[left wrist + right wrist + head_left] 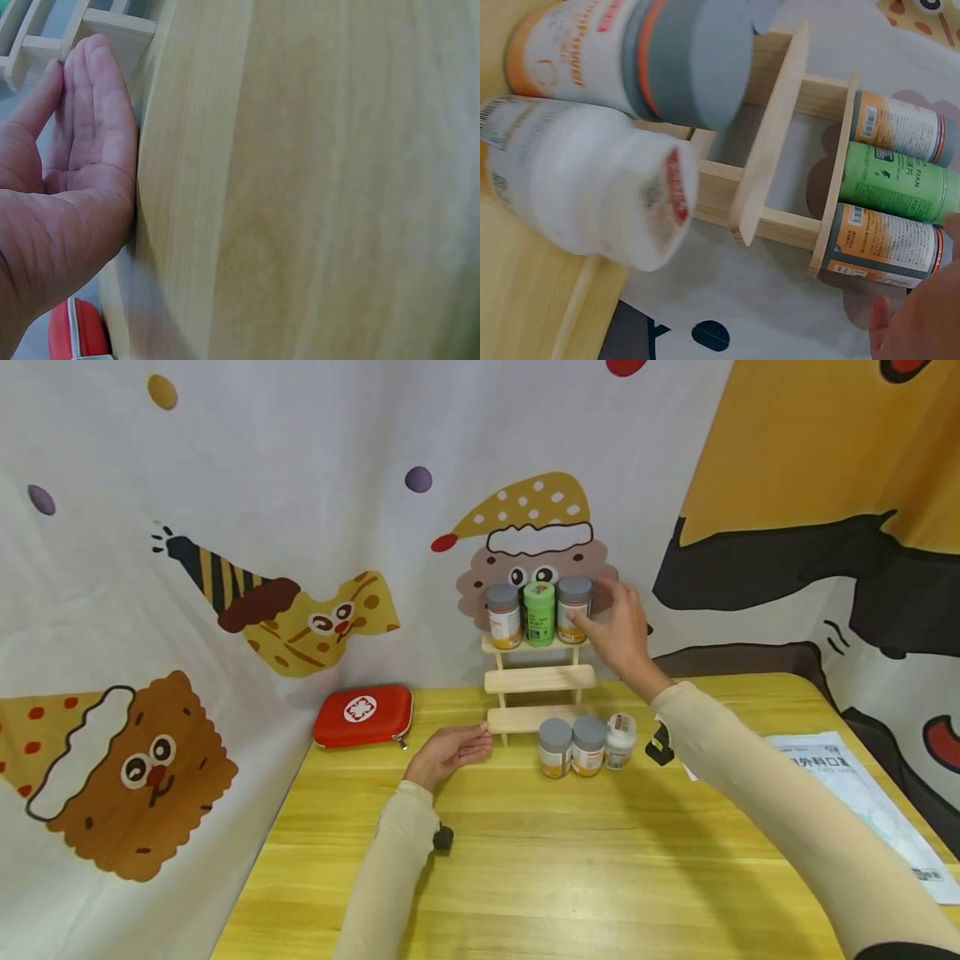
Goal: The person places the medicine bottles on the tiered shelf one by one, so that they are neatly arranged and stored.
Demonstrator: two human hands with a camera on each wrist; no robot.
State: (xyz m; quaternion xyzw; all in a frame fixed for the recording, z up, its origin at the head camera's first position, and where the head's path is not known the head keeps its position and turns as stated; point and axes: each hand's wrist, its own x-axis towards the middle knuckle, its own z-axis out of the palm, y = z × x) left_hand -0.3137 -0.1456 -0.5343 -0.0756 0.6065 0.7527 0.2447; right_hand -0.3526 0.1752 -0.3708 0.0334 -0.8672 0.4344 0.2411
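A small three-tier wooden rack (540, 678) stands at the back of the table. On its top tier are a grey-lidded bottle (505, 617), a green bottle (539, 614) and, at the right, another grey-lidded bottle (573, 597). My right hand (624, 631) holds that right bottle, thumb in front and fingers at its far side. The right wrist view shows the hand's edge (922, 319) beside this bottle (885, 244). My left hand (450, 752), fingers extended, touches the left end of the lowest tier; the left wrist view shows its fingers (105, 97) against the rack.
Two grey-lidded bottles (555, 747) (588, 745) and a white bottle (620, 742) stand on the table before the rack. A red zippered case (363, 716) lies at left, a printed white packet (862, 810) at right. A patterned curtain (360, 527) hangs behind.
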